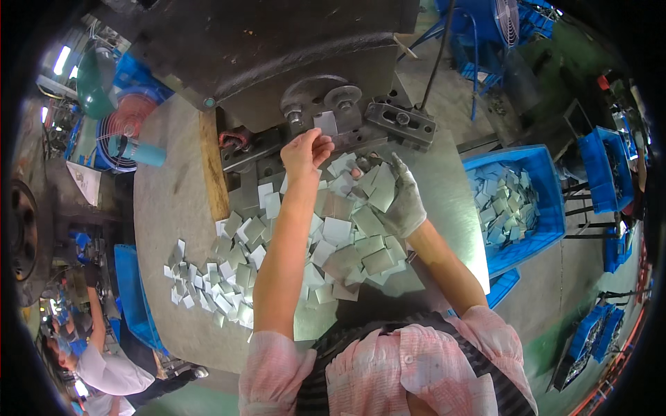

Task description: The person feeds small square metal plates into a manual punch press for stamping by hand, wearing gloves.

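Note:
My bare left hand (305,154) reaches up to the machine's tooling, its fingers curled and pinched at the lower corner of a small square metal plate (325,123). That plate lies against the die under two round bolted discs. Lower and to the right, my right hand (404,204), in a worn whitish glove with dark fingers, curls around a few metal plates (381,188) over the pile. One bare fingertip shows at their far edge. Loose metal plates (338,231) spread in a heap below both hands.
The dark press (277,62) overhangs the far side of the metal table (166,208). A clamp block (401,121) sits right of the die, and a wooden strip (214,166) left. A blue bin (548,236) of plates stands at right. Another person (114,367) is at lower left.

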Available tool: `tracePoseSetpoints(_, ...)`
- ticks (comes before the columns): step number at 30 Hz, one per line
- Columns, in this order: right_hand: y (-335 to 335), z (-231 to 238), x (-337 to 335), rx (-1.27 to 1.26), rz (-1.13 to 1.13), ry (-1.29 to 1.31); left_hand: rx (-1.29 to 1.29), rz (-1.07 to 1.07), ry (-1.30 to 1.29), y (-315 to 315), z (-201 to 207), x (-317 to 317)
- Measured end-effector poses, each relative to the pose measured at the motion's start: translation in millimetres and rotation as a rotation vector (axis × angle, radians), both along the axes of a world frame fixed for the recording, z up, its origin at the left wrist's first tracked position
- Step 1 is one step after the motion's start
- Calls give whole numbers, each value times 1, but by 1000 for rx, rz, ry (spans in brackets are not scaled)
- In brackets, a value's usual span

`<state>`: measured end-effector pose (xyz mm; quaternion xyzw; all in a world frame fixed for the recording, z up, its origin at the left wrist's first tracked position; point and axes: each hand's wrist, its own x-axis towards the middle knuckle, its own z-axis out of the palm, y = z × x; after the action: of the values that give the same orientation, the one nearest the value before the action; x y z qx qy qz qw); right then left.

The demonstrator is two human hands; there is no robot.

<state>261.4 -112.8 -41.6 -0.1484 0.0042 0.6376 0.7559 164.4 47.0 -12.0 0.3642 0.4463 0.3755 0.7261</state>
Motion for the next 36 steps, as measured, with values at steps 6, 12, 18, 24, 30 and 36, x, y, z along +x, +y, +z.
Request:
tracePoseSetpoints(6, 6, -16, -3, -17, -63, -157, -25, 14, -54, -2, -3, 1)
tracePoseSetpoints(12, 7, -22, -7, 20, -129, -562, -30, 51, -66, -2, -6, 7)
tracePoseSetpoints(18, 1, 6, -1, -10, 7, 24, -3, 17, -40, -2, -2, 4)
tracePoseSetpoints(24, 25, 22, 3, -14, 53, -45, 495, -316, 357, -35, 18, -38)
tracePoseSetpoints(30, 8, 15, 20, -24, 3, -31, 1283, -644, 890, -114, 5, -55)
tracePoseSetpoints(36, -12, 7, 20, -21, -55, -452, 1372, -792, 977, -97, 4, -44)
